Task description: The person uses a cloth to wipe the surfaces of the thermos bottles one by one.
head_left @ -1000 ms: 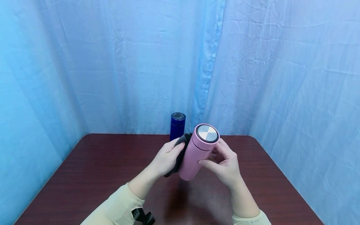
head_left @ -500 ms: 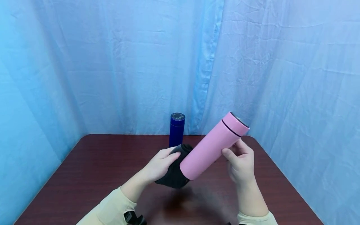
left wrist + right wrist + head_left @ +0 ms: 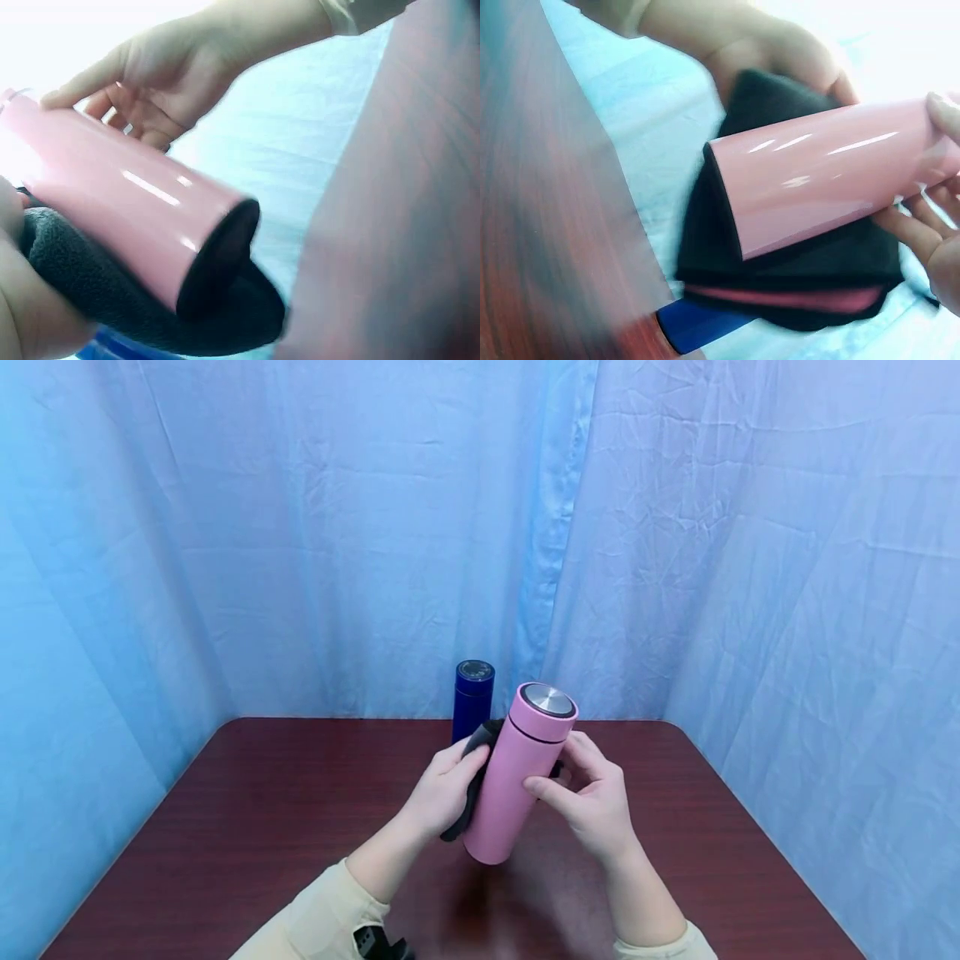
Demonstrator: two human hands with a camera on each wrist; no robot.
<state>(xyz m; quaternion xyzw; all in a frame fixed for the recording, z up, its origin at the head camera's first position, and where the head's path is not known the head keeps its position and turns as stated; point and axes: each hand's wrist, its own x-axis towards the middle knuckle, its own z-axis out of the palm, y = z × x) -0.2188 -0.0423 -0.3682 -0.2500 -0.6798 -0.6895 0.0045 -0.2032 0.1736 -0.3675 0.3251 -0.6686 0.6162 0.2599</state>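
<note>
A pink thermos bottle [image 3: 510, 785] with a silver-topped lid is held up over the table, leaning to the right. My right hand [image 3: 596, 797] pinches its upper body, thumb on the near side and fingers behind. My left hand [image 3: 446, 785] grips a dark grey cloth [image 3: 474, 793] against the bottle's left side. In the left wrist view the fuzzy cloth [image 3: 90, 270] runs along the bottle down to its base. Seen from the right wrist, the cloth [image 3: 787, 277] spreads behind the bottle [image 3: 802, 180], with a pink strip along its lower edge.
A dark blue thermos bottle [image 3: 472, 702] stands upright on the brown table [image 3: 300, 793], just behind the left hand. Pale blue curtains [image 3: 337, 543] hang around the table's back and sides.
The pink bottle swung out to the right, tilting further with the right hand, then came back left and more upright. The cloth, spread below its base half a second ago, now lies along its side.
</note>
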